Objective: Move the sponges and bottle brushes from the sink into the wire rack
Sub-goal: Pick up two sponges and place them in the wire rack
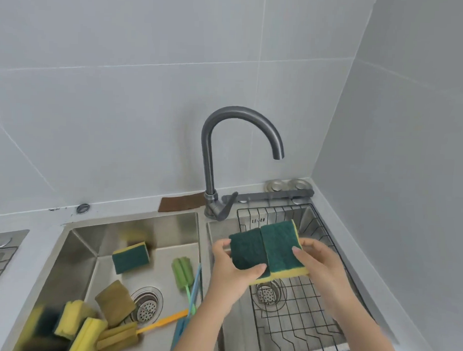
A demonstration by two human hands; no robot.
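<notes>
Sponges in hand: two green-topped yellow sponges [269,247] are held side by side above the wire rack [298,311], probably so both can be set down together.
Left hand: the left hand [231,271] is closed on the left sponge, thumb on top.
Right hand: the right hand [319,261] is closed on the right sponge's edge, fingers curled over the scouring face.
Wire rack: it sits inside the right basin, bare of items.
Left sink: in the sink [84,248] are left one green sponge [130,257], a pile of yellow and tan sponges [91,320], and bottle brushes [186,282] leaning at the divider.
Faucet: the faucet [226,154] arches behind, no water seen.
</notes>
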